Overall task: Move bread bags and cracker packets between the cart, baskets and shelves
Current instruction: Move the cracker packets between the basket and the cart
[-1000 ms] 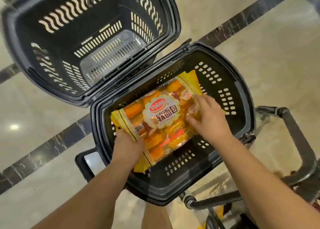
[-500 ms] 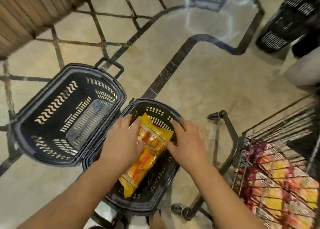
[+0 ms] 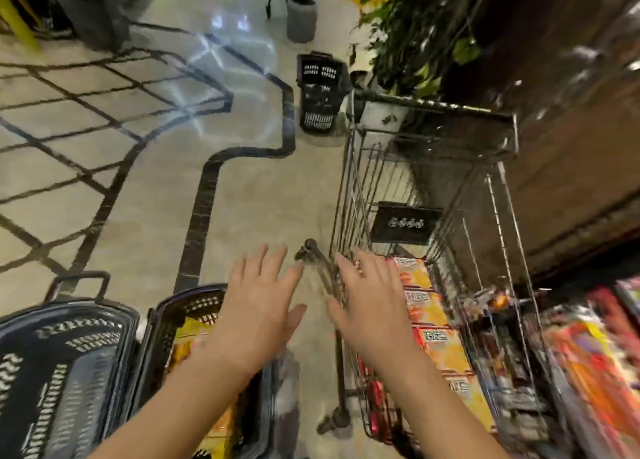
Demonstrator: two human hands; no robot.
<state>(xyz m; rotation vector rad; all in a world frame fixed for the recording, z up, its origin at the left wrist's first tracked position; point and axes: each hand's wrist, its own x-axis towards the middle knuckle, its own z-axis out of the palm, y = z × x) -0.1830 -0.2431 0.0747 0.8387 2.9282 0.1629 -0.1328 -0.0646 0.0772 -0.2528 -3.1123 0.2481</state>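
Head view: bread bag [image 3: 188, 334] in basket [image 3: 160, 327] beneath left hand [image 3: 258, 314]

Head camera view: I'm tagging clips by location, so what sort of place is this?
Most likely a supermarket: a wire shopping cart loaded with cracker packets, black shopping baskets beside it, and packaged goods at right.

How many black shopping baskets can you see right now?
3. The bottom-left basket; the middle basket beside it, holding the bread bag; the far basket on the floor past the cart. More may be out of frame.
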